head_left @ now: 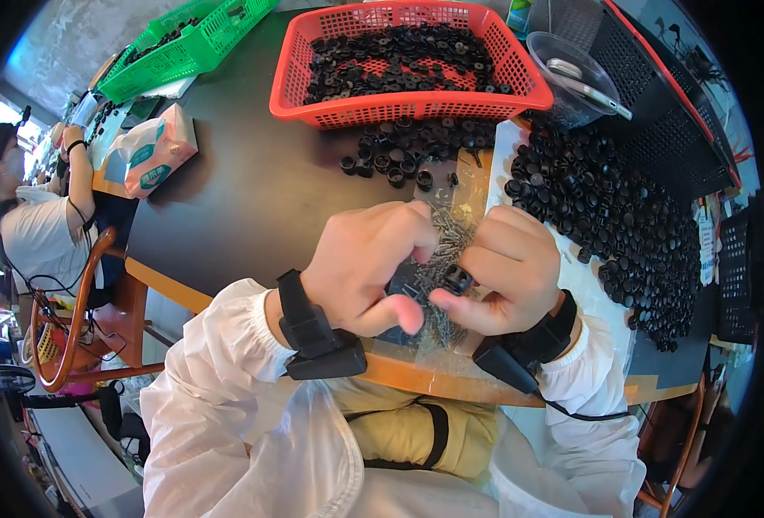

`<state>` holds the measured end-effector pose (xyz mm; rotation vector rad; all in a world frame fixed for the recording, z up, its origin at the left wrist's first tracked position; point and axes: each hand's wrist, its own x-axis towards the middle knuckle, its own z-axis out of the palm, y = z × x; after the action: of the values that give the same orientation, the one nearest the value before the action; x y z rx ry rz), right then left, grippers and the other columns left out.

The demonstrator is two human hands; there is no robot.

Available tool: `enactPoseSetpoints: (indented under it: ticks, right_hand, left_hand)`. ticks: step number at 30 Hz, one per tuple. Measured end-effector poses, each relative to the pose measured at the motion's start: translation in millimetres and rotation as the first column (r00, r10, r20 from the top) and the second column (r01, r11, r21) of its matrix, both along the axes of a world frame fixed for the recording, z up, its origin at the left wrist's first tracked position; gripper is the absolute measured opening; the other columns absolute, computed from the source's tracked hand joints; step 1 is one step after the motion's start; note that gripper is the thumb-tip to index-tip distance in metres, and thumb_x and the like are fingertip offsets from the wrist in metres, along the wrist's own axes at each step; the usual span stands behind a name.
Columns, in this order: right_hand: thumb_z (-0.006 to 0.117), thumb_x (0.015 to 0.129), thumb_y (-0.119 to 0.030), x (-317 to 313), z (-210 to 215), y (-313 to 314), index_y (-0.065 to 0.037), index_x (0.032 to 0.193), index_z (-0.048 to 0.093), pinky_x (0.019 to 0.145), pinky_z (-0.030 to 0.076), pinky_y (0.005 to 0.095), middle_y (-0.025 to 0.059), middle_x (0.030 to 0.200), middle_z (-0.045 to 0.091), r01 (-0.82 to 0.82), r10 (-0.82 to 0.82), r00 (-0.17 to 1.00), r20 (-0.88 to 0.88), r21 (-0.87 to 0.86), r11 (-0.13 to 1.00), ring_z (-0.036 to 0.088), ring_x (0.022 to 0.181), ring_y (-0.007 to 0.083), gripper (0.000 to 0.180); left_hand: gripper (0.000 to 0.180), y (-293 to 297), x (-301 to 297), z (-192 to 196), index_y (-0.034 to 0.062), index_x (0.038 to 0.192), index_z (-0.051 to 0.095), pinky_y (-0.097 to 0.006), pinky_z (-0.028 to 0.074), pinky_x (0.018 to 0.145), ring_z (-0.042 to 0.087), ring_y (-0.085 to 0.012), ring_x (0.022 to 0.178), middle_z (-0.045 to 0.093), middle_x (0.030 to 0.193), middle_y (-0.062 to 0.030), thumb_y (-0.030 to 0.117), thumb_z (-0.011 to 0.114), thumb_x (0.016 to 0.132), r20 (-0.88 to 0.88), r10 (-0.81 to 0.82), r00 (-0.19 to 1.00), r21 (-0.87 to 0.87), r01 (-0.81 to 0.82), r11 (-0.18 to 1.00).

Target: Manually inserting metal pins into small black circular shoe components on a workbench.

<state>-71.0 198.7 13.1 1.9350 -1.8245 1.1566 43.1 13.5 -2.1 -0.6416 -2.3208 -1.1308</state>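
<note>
At the near edge of the table [252, 190], your left hand [369, 263] and right hand [507, 268] are close together, both pinching one small black cap [458, 279] so it stays put. Under them lies a pile of little screws [447, 237] on a clear plastic bag, easy to grab. Further out, a red basket [404, 108] holds many black caps. More caps lie loose on the right [606, 216]. A green basket [188, 47] sits far left.

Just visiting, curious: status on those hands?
Left hand and right hand together pinching a small black cap. Screw pile beneath. Nothing blocking.
</note>
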Motion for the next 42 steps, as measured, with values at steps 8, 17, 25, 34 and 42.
enactPoseSetpoints:
  ticks: [8, 17, 25, 34, 42]
  right_hand:
    - [0.080, 0.067, -0.024, 1.1, -3.7, -1.7, -0.010, 0.061, 0.052, 0.048, 0.039, 0.0337, 0.0026, 0.063, 0.041, -0.004, -0.006, 0.981, -0.193, -0.050, 0.999, 0.047, 0.055, 0.0211, 0.032]
    - [0.081, 0.066, -0.027, 1.7, 0.7, -0.9, -0.009, 0.062, 0.054, 0.048, 0.040, 0.0333, 0.0025, 0.063, 0.044, 0.056, -0.054, 0.971, -0.234, 0.002, 0.998, 0.049, 0.055, 0.0205, 0.032]
    - [0.080, 0.069, -0.028, 3.2, -4.9, -2.3, -0.009, 0.063, 0.056, 0.047, 0.038, 0.0339, 0.0024, 0.063, 0.044, 0.058, -0.061, 0.976, -0.208, -0.018, 0.998, 0.048, 0.054, 0.0208, 0.032]
    - [0.077, 0.071, -0.038, -2.6, -3.6, 0.5, -0.010, 0.071, 0.059, 0.050, 0.040, 0.0343, 0.0038, 0.067, 0.045, 0.035, -0.030, 0.980, -0.199, 0.023, 0.999, 0.050, 0.057, 0.0220, 0.034]
    - [0.074, 0.072, -0.041, -4.3, -3.4, 2.1, -0.010, 0.079, 0.060, 0.053, 0.041, 0.0341, 0.0038, 0.071, 0.048, -0.001, 0.008, 0.988, -0.152, 0.047, 0.999, 0.053, 0.061, 0.0219, 0.035]
  left_hand:
    - [0.059, 7.0, -6.8, 9.0, 0.0065, 0.090, 0.051, -0.038, 0.046, 0.060, 0.056, -0.0309, 0.069, 0.053, 0.080, -0.0078, 0.058, 0.074, 0.072, 0.000, -0.042, 0.999, -0.169, 0.042, 0.985]
    - [0.058, 6.2, -5.4, 7.9, 0.0047, 0.092, 0.050, -0.040, 0.045, 0.059, 0.056, -0.0328, 0.069, 0.053, 0.079, -0.0097, 0.055, 0.074, 0.073, 0.047, -0.062, 0.997, -0.125, 0.067, 0.990]
    - [0.054, 3.1, -4.4, 3.8, 0.0054, 0.096, 0.053, -0.040, 0.045, 0.058, 0.057, -0.0335, 0.069, 0.056, 0.080, -0.0102, 0.051, 0.074, 0.077, 0.041, -0.068, 0.997, -0.147, 0.074, 0.986]
    - [0.046, 2.2, -3.8, -1.7, 0.0064, 0.096, 0.053, -0.039, 0.045, 0.058, 0.057, -0.0313, 0.068, 0.056, 0.081, -0.0082, 0.045, 0.074, 0.082, -0.001, -0.064, 0.998, -0.090, 0.063, 0.994]
    - [0.043, 4.8, -5.8, 5.3, 0.0080, 0.091, 0.054, -0.037, 0.046, 0.057, 0.057, -0.0276, 0.067, 0.056, 0.082, -0.0061, 0.045, 0.074, 0.081, -0.167, -0.011, 0.986, -0.201, -0.023, 0.979]
